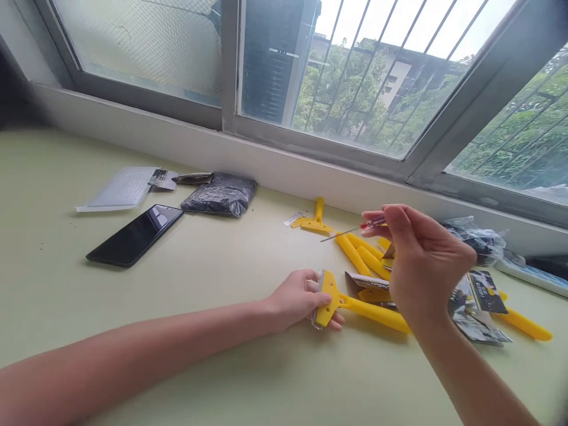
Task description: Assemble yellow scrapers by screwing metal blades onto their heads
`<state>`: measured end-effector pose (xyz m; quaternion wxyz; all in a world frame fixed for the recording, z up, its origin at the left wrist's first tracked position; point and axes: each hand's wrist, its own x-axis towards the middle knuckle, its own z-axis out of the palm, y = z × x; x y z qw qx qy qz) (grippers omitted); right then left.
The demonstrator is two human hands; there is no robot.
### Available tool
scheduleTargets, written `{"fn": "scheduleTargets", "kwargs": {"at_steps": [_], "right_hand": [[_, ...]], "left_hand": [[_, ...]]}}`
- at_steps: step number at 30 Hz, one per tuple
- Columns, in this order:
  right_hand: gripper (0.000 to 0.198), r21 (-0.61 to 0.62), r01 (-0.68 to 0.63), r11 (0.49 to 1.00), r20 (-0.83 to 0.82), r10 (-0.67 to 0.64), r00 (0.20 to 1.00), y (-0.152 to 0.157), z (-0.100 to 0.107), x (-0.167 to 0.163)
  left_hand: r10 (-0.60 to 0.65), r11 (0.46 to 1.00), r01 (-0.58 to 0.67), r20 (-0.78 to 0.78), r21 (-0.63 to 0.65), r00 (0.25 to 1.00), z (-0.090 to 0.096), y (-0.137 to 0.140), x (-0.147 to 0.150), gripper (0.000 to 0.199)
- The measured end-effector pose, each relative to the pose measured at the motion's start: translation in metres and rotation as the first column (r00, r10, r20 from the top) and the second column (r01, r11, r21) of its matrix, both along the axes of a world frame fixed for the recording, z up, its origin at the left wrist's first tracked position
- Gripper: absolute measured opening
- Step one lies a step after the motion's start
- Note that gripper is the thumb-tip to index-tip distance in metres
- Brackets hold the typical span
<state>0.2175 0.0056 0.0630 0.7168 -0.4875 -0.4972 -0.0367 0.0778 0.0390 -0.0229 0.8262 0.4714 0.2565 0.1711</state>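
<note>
My left hand (306, 302) grips the head of a yellow scraper (329, 290), thumb on top and fingers beneath. Its long yellow handle points right, low over the table. Up and to the right, my right hand (417, 248) pinches a small screwdriver (370, 223) with a reddish see-through handle. The thin metal shaft points left and slightly down, apart from the scraper. Behind them, a shorter yellow scraper (316, 223) lies near the wall beside a small white-and-grey packet (294, 219). Several yellow handles (355, 255) lie in a pile, partly hidden by my right hand.
At the left lie a black phone (135, 236), a translucent plastic sheet (119, 189) and a dark plastic-wrapped package (222, 194). Printed packaging (486, 293), another yellow handle (528, 324) and a clear plastic bag (481, 239) are at the right. A window sill (284, 160) runs along the back.
</note>
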Motion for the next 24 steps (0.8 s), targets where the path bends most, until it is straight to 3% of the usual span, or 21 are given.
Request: {"fn": "scheduleTargets", "kwargs": {"at_steps": [2,5,10,13,17,24], "right_hand": [[0.018,-0.035,-0.140,0.990,-0.030,0.139,0.990,0.041,0.001,-0.008],[0.022,-0.090,-0.295,0.951,0.003,0.297,0.955,0.104,-0.015,-0.029],[0.026,-0.152,-0.336,0.929,0.050,0.347,0.937,0.174,-0.049,-0.060],[0.027,-0.174,-0.347,0.922,0.062,0.361,0.930,0.193,-0.062,-0.066],[0.025,-0.175,-0.351,0.920,0.052,0.365,0.930,0.203,-0.072,-0.065],[0.026,-0.178,-0.354,0.918,0.055,0.369,0.928,0.209,-0.075,-0.068]], "left_hand": [[-0.036,0.999,0.037,0.058,-0.012,0.998,-0.004,0.003,0.000,0.033],[-0.052,0.999,0.050,0.167,0.014,0.985,-0.013,0.002,0.003,0.040],[-0.048,0.998,0.037,0.262,0.046,0.964,-0.019,-0.003,0.009,0.047],[-0.038,0.999,0.026,0.299,0.045,0.954,-0.021,-0.003,0.012,0.040],[0.043,0.999,-0.034,0.294,-0.037,0.955,-0.025,-0.001,0.016,0.045],[0.085,0.996,-0.069,0.295,-0.064,0.952,-0.026,-0.001,0.017,0.048]]}}
